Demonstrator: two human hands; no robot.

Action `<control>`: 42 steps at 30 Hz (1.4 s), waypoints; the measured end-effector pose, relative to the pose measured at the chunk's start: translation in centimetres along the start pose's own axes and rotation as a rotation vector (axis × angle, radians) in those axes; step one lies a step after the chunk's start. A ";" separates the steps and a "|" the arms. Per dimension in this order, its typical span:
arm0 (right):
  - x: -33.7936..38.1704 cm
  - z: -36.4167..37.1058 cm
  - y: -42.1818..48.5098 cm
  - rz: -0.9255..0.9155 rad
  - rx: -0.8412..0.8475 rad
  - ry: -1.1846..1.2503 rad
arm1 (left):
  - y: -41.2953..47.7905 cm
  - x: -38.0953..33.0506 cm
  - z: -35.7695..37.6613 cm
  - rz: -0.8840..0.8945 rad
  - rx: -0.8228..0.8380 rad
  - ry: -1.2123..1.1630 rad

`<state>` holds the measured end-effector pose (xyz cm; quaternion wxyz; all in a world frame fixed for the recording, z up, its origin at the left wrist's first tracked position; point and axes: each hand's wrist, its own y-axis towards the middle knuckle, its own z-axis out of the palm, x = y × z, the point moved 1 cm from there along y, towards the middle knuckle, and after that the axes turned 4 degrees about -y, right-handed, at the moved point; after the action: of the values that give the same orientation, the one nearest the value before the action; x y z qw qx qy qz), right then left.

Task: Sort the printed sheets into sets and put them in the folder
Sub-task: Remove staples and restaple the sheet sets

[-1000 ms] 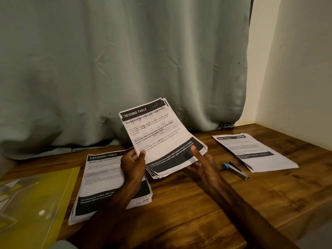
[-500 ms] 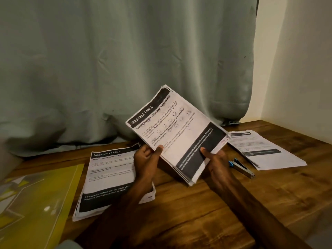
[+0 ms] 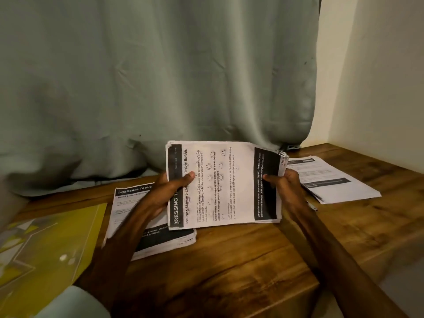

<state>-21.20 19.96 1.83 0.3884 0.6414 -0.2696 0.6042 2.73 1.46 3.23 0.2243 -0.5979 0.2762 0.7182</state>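
A stack of printed sheets [image 3: 226, 187] stands on its long edge on the wooden table, turned sideways so its text runs vertically. My left hand [image 3: 171, 193] grips its left end, thumb on the front page. My right hand [image 3: 283, 187] grips its right end over the black band. A second pile of sheets [image 3: 130, 204] lies flat under my left forearm. A third pile [image 3: 330, 180] lies at the right. The yellow folder [image 3: 46, 244] lies open at the far left.
A green curtain [image 3: 160, 88] hangs right behind the table. A cream wall [image 3: 378, 88] closes the right side. The wooden table [image 3: 241, 260] ends near the lower right. A small stapler tip [image 3: 312, 206] shows behind my right wrist.
Both hands have rotated the held stack from a tilted portrait position to sideways and lowered it until its long edge rests on the table.
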 end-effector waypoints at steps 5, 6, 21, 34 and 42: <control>2.5 -2.5 -0.4 -0.218 -0.034 -0.200 | -0.2 -0.3 3.4 0.082 -0.162 0.000; 2.8 -2.8 -0.7 -0.245 -0.056 -0.226 | -0.4 -0.3 4.1 0.102 -0.195 -0.006; -0.1 -7.0 -5.3 -0.225 -0.153 -0.262 | -5.1 2.4 9.9 0.195 -0.275 0.078; -1.2 -7.0 -4.3 -0.163 -0.102 -0.301 | -4.5 1.6 7.9 0.152 -0.202 0.187; 0.7 -6.9 -3.3 -0.215 -0.124 -0.280 | -1.9 -3.3 8.4 0.337 -0.325 0.192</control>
<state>-22.33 27.56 1.76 0.4481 0.7191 -0.2876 0.4465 -1.56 8.52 7.35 -0.0249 -0.6372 0.2729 0.7203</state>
